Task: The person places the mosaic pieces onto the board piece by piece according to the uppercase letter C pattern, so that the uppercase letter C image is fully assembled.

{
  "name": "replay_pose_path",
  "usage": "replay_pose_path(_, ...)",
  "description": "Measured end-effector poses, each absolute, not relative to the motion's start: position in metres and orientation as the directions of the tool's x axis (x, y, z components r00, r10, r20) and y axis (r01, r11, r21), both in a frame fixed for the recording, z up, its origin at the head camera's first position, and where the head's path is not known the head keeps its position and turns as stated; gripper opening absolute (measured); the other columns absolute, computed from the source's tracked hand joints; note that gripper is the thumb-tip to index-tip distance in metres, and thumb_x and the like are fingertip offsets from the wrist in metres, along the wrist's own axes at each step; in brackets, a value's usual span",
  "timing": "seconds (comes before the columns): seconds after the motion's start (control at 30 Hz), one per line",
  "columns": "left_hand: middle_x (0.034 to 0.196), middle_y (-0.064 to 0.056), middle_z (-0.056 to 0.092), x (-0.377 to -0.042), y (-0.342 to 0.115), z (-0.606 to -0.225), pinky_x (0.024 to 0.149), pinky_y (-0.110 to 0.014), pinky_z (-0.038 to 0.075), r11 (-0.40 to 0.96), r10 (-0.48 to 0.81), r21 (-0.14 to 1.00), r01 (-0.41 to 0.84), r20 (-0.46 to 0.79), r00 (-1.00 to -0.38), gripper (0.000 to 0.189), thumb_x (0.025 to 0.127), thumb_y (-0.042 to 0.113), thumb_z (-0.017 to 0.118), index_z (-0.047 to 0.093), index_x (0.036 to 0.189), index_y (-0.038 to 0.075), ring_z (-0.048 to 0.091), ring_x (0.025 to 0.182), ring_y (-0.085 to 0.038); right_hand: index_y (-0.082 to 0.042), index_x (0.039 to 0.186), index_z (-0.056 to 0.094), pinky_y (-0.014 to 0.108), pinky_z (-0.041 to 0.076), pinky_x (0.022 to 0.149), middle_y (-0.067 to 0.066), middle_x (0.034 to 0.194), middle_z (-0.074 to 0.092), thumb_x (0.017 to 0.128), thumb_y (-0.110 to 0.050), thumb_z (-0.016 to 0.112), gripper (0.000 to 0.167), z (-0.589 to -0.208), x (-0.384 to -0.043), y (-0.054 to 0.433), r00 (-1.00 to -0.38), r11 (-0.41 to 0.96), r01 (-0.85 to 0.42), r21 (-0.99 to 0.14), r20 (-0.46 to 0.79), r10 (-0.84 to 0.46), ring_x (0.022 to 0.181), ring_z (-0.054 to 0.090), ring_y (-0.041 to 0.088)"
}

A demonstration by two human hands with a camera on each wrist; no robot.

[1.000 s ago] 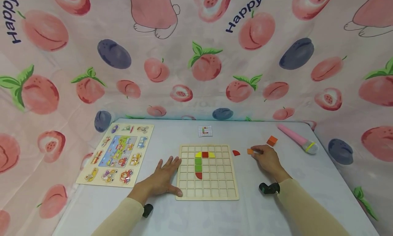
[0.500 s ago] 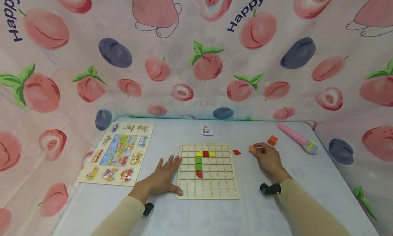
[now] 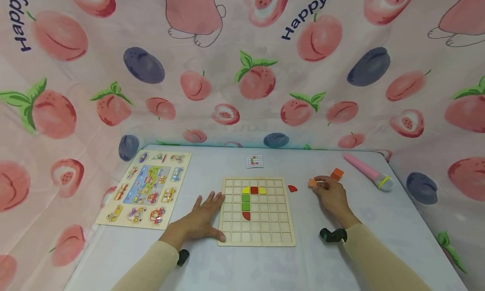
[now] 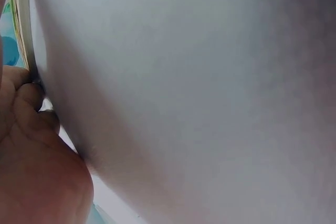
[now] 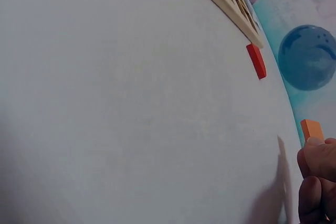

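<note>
Between thumb and fingertips, my right hand (image 3: 333, 196) pinches a small orange square tile (image 3: 312, 182), right of the grid board; the right wrist view shows the orange tile (image 5: 312, 129) too. My left hand (image 3: 198, 217) lies with fingers spread, thumb and fingertips touching the left edge of the wooden grid board (image 3: 269, 232). Set in the board are two yellow quarter-round tiles, a red square tile (image 3: 254, 190), two green square tiles (image 3: 246, 201) and a red quarter-round tile (image 3: 246, 216). Another red quarter-round tile (image 3: 292, 188) lies off the board's right edge.
An orange block (image 3: 337, 174) and a pink toy microphone (image 3: 365, 169) lie at the right. A small pattern card (image 3: 254, 161) is behind the board. A vehicle peg puzzle (image 3: 145, 190) lies at the left. A fruit-print curtain (image 3: 227, 72) hangs behind the table.
My right hand, with the orange tile, has shifted very slightly right and away from me. The left hand stays at the board's edge. The camera has shifted a little.
</note>
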State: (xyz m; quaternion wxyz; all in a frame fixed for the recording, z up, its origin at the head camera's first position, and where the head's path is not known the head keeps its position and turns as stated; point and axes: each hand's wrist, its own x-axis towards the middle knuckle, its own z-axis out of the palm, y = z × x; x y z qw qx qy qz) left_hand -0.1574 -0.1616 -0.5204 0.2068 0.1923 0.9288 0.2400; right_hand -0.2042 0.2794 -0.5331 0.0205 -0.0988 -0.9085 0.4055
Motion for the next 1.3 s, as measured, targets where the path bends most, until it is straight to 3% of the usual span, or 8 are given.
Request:
replay_pose_path(0.2,0.178,-0.005,0.015,-0.157,-0.162,-0.521,0.135,-0.053,-0.008,0.805,0.468,0.526,0.274,-0.279,-0.839,0.133,0.066,0.057,0.094,0.023,0.169,0.012,0.002,0.166,-0.026,-0.007,0.136,0.066,0.034,0.055,0.086,0.024,0.129,0.070,0.103,-0.006,0.058,0.034,-0.528,-0.202,0.272,-0.979,0.618,0.157,-0.771,-0.037,0.202,0.115,0.066,0.035)
replay_pose_path(0.57,0.178,-0.006,0.014,-0.157,-0.164,-0.519,0.135,-0.054,-0.007,0.811,0.477,0.506,0.294,-0.280,-0.833,0.136,0.064,0.060,0.094,0.023,0.169,0.012,0.002,0.166,-0.027,-0.008,0.135,0.067,0.014,0.052,0.075,0.020,0.123,0.072,0.102,-0.007,0.062,0.033,-0.521,-0.201,0.253,-0.979,0.537,0.147,-0.830,-0.047,0.196,0.108,0.067,0.030)
replay_pose_path(0.9,0.179,0.000,0.012,-0.155,-0.163,-0.520,0.135,-0.051,-0.005,0.835,0.472,0.451,0.316,-0.289,-0.833,0.135,0.066,0.065,0.089,0.019,0.170,0.016,0.002,0.166,-0.023,-0.009,0.132,0.068,0.014,0.053,0.072,0.018,0.115,0.075,0.099,-0.008,0.070,0.032,-0.511,-0.190,0.222,-0.987,0.478,0.117,-0.870,-0.048,0.154,0.102,0.067,0.024)
replay_pose_path(1.3,0.178,-0.004,0.013,-0.152,-0.160,-0.515,0.135,-0.055,-0.004,0.837,0.471,0.445,0.320,-0.287,-0.834,0.134,0.066,0.066,0.088,0.021,0.170,0.012,0.003,0.166,-0.027,-0.008,0.124,0.074,0.016,0.055,0.073,0.011,0.106,0.077,0.096,-0.003,0.072,0.029,-0.509,-0.164,0.169,-0.992,0.399,0.123,-0.909,-0.105,0.068,0.094,0.069,0.018)
